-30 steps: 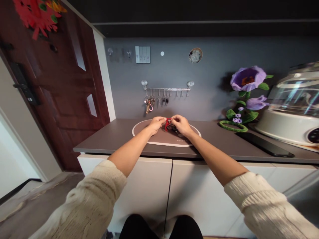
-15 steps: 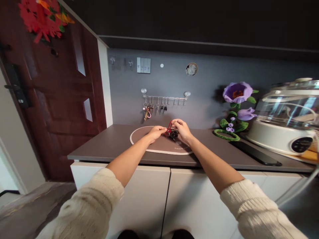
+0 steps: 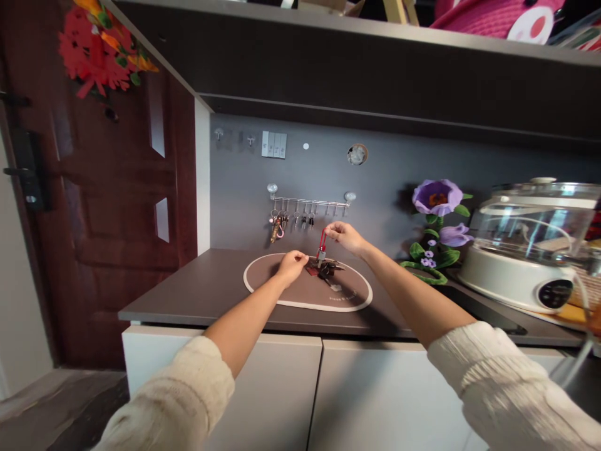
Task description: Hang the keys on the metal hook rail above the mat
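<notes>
A bunch of keys [image 3: 325, 270] lies on an oval brown mat [image 3: 347, 294] on the dark countertop. A red strap [image 3: 322, 241] rises from the bunch, and my right hand [image 3: 345, 237] pinches its top end just above the mat. My left hand [image 3: 292, 264] rests on the mat at the bunch's left side, fingers curled by the keys; whether it grips one I cannot tell. A rail of hooks [image 3: 308, 202] on the grey wall behind carries several small keys and a pink-and-brown keyring.
A dark red door [image 3: 94, 207] stands at the left. A purple fabric flower [image 3: 436, 225] and a white appliance with a clear lid [image 3: 530, 250] sit at the right. A black flat object [image 3: 488, 310] lies near them. White cabinet doors [image 3: 282, 394] are below.
My right hand has risen from the mat, pulling the red strap upright. My left hand stayed low beside the keys. The view has tilted upward, showing the shelf above.
</notes>
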### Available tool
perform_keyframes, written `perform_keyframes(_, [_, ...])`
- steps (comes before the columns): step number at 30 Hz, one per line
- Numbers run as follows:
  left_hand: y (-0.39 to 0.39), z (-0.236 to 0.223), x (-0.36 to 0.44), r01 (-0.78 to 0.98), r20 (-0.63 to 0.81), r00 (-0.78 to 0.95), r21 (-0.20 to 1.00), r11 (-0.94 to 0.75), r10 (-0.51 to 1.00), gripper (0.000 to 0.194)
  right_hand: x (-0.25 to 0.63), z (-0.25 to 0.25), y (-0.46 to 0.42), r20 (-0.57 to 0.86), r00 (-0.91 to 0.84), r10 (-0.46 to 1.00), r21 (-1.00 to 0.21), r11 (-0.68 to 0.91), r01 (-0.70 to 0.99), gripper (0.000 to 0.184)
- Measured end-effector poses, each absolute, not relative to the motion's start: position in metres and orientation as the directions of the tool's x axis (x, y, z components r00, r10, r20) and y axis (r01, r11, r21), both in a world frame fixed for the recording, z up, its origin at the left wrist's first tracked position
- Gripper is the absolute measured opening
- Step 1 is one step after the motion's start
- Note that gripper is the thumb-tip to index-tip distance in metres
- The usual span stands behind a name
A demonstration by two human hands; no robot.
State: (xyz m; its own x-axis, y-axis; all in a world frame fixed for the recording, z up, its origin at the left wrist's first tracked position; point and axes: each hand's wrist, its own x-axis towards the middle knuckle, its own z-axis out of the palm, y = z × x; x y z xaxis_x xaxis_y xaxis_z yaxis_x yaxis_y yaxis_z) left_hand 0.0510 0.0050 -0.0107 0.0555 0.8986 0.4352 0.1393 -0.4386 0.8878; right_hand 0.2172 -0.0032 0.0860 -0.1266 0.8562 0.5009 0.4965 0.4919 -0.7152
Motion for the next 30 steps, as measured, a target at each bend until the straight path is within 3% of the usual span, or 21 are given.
perform_keyframes(7, [0.016, -0.018, 0.051, 0.443, 0.533, 0.048, 0.746, -0.496, 0.845, 0.02, 0.224, 0.111, 0.02, 0.548, -0.13, 0.826, -0.567, 0.481, 0.669, 0.005])
perform_keyframes(17, [0.014, -0.018, 0.055, 0.503, 0.408, 0.123, 0.76, -0.412, 0.904, 0.02, 0.218, 0.131, 0.053, 0.64, -0.109, 0.761, -0.225, 0.321, 0.92, 0.01])
perform_keyframes(25, [0.021, -0.024, 0.056, 0.478, 0.364, 0.103, 0.798, -0.367, 0.926, 0.018, 0.204, 0.143, 0.072, 0.635, -0.071, 0.769, -0.149, 0.212, 0.966, 0.017])
perform_keyframes(30, [0.022, -0.024, 0.057, 0.503, 0.355, 0.11, 0.786, -0.36, 0.928, 0.019, 0.201, 0.147, 0.086, 0.623, -0.029, 0.781, -0.168, 0.169, 0.971, 0.019])
